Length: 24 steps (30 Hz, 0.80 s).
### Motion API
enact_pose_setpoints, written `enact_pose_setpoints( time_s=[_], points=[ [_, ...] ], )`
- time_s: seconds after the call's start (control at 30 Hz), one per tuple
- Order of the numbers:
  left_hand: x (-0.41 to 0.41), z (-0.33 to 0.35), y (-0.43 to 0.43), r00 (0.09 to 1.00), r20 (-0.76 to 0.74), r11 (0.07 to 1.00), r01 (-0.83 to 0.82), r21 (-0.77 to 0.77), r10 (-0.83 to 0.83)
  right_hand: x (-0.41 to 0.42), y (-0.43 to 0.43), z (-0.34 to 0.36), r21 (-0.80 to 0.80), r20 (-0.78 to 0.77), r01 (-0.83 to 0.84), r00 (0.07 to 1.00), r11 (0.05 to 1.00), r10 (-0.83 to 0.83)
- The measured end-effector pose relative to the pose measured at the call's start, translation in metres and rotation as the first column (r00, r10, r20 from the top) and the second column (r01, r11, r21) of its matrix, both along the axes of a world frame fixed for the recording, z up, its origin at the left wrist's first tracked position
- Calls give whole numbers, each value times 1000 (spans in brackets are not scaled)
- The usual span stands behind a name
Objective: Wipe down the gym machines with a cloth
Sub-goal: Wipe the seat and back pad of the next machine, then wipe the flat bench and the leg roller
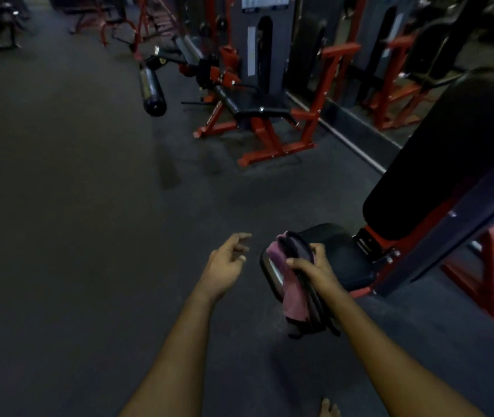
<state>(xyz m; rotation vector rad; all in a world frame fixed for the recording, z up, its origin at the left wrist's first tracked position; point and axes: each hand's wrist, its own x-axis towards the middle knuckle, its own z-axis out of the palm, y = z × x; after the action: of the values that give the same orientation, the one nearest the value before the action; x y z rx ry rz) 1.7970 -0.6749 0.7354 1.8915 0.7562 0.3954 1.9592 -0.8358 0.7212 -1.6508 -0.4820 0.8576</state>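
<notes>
My right hand grips a pink cloth together with a bundle of dark straps or cords, holding them over the front edge of a black padded seat. That seat belongs to a red-and-dark machine with a tall black back pad on the right. My left hand hovers to the left of the seat with loosely curled fingers and holds nothing. Part of the cloth hangs down below my right hand.
A red-framed machine with a black bench and a black roller pad stands ahead. A mirrored wall runs along the right. Dark rubber floor spreads to the left. A bare foot shows at the bottom edge.
</notes>
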Motion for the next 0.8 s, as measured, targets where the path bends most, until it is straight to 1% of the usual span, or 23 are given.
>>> enact_pose_setpoints(
  time_s=[0.03,0.07,0.13,0.17,0.23,0.3,0.37,0.43,0.5,0.57,0.63,0.7,0.8],
  points=[
    [7,21,-3,995,2,995,97,-20,-97,4,-2,19,65,-78,45,996,997,-40],
    [14,32,-6,981,23,980,193,-55,-192,7,-3,29,130,-160,50,987,990,-28],
    [30,61,-10,936,65,935,351,-56,-347,11,-9,54,272,-252,20,966,962,51],
    [41,77,-12,916,59,917,399,-18,-397,12,-14,71,298,-269,26,962,954,57],
    [58,99,-13,905,8,903,424,71,-425,17,-24,92,339,-288,44,956,940,59],
    [76,120,-13,895,-42,879,445,170,-444,25,-38,108,330,-289,77,957,941,23],
    [94,136,-16,895,-95,864,446,233,-436,33,-51,119,267,-205,26,978,963,30],
    [111,147,-22,901,-119,862,434,261,-418,39,-62,128,183,-72,-3,997,983,17],
    [126,154,-31,910,-120,872,414,263,-396,45,-68,130,101,91,17,995,995,-27],
    [139,156,-41,927,-102,891,375,256,-361,49,-72,126,52,233,87,968,995,-96],
    [154,154,-53,943,-101,904,333,268,-317,54,-77,120,34,296,185,937,982,-187],
    [166,151,-65,957,-80,914,292,284,-281,57,-78,116,35,323,271,908,962,-267],
    [183,146,-84,960,-51,906,278,320,-277,59,-81,116,-27,329,406,866,913,-376]
  ],
)
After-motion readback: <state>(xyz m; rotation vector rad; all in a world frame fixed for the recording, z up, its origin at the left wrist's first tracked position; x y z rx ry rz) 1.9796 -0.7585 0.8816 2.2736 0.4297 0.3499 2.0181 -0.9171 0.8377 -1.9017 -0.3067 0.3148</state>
